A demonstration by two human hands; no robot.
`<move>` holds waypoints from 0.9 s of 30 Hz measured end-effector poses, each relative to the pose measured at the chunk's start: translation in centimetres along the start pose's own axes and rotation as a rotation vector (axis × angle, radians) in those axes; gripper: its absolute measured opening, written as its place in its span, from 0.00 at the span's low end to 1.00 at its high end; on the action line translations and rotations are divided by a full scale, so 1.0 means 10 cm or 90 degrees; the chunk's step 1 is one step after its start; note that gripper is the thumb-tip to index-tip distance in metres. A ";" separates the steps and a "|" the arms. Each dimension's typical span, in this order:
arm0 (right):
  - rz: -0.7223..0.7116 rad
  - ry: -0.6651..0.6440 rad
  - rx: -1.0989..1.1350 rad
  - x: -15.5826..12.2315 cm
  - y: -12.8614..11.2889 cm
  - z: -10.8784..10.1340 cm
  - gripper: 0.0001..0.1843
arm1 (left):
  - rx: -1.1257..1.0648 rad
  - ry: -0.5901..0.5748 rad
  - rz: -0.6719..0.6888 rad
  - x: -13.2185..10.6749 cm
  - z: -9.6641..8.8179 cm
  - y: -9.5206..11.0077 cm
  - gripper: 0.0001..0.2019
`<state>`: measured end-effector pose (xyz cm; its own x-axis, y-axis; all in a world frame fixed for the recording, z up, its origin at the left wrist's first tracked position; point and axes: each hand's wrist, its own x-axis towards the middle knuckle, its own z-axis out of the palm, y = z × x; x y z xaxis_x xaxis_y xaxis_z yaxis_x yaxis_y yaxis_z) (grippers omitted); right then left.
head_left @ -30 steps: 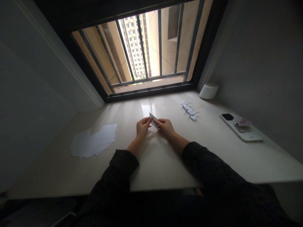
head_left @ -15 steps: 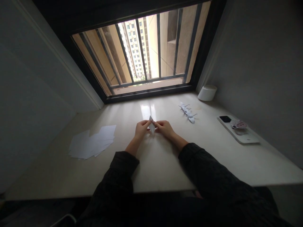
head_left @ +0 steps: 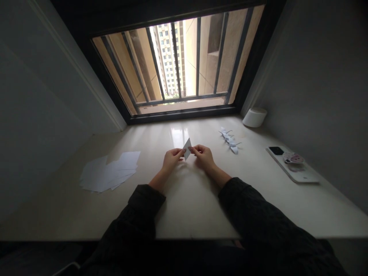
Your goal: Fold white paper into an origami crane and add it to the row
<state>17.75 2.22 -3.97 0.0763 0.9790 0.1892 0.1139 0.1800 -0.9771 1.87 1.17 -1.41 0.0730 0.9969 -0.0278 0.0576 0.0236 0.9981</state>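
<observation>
Phone (head_left: 299, 176) at right; white container (head_left: 254, 118) near barred window (head_left: 191, 63).

No readable text or labels.

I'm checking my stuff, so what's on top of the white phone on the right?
On the phone are a dark camera block, at its far end, and a round, pinkish attachment. What lies beneath the attachment, or under the phone, is covered from view.

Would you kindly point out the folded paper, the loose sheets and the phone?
Folded paper (head_left: 187, 147): head view, middle of its visible face.
Loose sheets (head_left: 108, 172): head view, middle of the pile's top.
Phone (head_left: 299, 174): head view, bare back, toward the lower end.
</observation>
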 end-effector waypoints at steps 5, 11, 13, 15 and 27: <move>-0.011 -0.002 0.066 -0.03 -0.03 0.02 0.20 | -0.036 0.018 0.026 0.00 0.02 0.01 0.20; -0.081 -0.089 0.187 -0.06 -0.11 0.03 0.16 | 0.006 0.020 0.068 0.01 0.01 0.02 0.19; -0.082 -0.141 0.159 -0.05 -0.14 0.00 0.14 | -0.011 0.023 0.074 0.02 -0.01 0.02 0.18; -0.048 -0.192 0.131 -0.06 -0.15 -0.03 0.18 | -0.021 0.030 0.074 0.03 -0.02 0.03 0.18; -0.044 -0.135 0.126 -0.06 -0.11 -0.02 0.19 | -0.188 0.005 -0.104 -0.04 0.01 0.08 0.21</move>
<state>17.79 1.40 -2.97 -0.1358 0.9582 0.2517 -0.0858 0.2417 -0.9666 2.00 0.81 -0.62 0.0786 0.9788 -0.1891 -0.2224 0.2021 0.9538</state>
